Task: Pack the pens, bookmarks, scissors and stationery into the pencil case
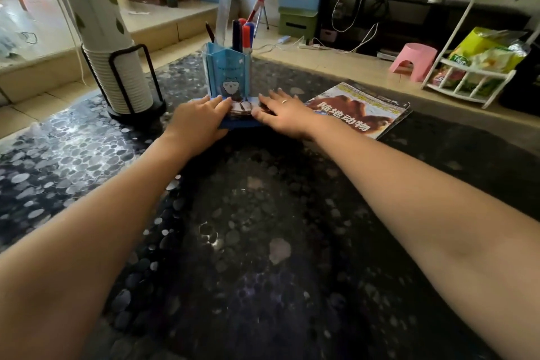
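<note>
Cup stack stands left of the pencil case; magazine lies right on the bench. Left hand and right hand lie flat at the case's base, fingers extended, loosely together, on a flat blue item.

Both forearms are bare, no sleeves showing, and the right hand wears 1 thin, possibly silver ring.

**Two bare arms stretched forward, hands flat and close together**

Both forearms reach straight ahead, converging. The left hand lies palm down, fingers extended together. The right hand lies palm down, fingers spread, a ring on one finger.
</note>
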